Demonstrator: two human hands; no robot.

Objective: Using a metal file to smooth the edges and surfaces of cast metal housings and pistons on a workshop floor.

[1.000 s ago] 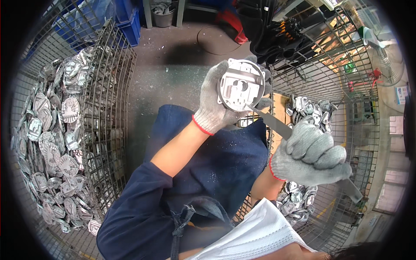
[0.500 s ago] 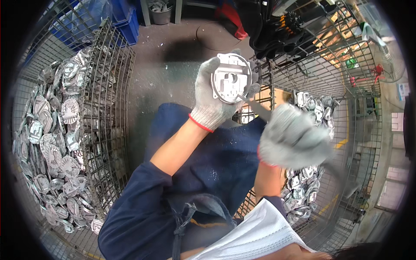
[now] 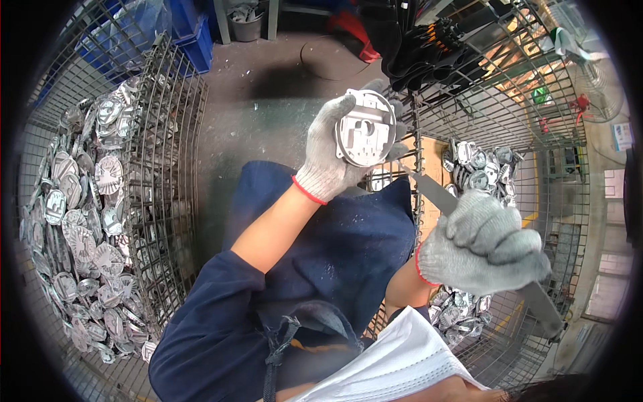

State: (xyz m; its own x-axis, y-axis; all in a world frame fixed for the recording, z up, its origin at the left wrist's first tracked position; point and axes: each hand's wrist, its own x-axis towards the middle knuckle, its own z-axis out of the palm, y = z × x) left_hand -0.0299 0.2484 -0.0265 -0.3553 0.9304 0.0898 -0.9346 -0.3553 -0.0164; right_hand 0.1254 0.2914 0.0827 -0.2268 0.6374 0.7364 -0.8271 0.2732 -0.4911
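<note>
Head view: the left hand (image 3: 327, 149) grips a round metal part (image 3: 366, 134), thumb along its upper left rim, the other fingers (image 3: 399, 128) wrapped behind it and showing past its right side. The part is held up over the gap between 2 wire bins, beyond the top of the apron (image 3: 328, 251), its recessed face turned to the camera. That face has raised ribs, a round hole near the middle and small lugs at the rim.

To the right, the right hand (image 3: 485, 242) is closed in a fist around a flat grey blade (image 3: 435, 193). The blade slants up and left to a narrow tip near the part's lower right edge; I cannot tell whether it touches the left fingers. Its other end juts out below the fist. Both hands wear grey knit gloves with red cuffs.

On the left, 1 bin (image 3: 167, 177) is heaped with metal castings (image 3: 84, 248). In the right bin (image 3: 559, 194), more castings (image 3: 479, 163) lie above and below the right hand, beside some cardboard (image 3: 434, 159). A grey bucket (image 3: 246, 29) and blue boxes (image 3: 195, 45) stand at the far side of the floor (image 3: 234, 107). A white mask (image 3: 402, 362) shows at the bottom.
</note>
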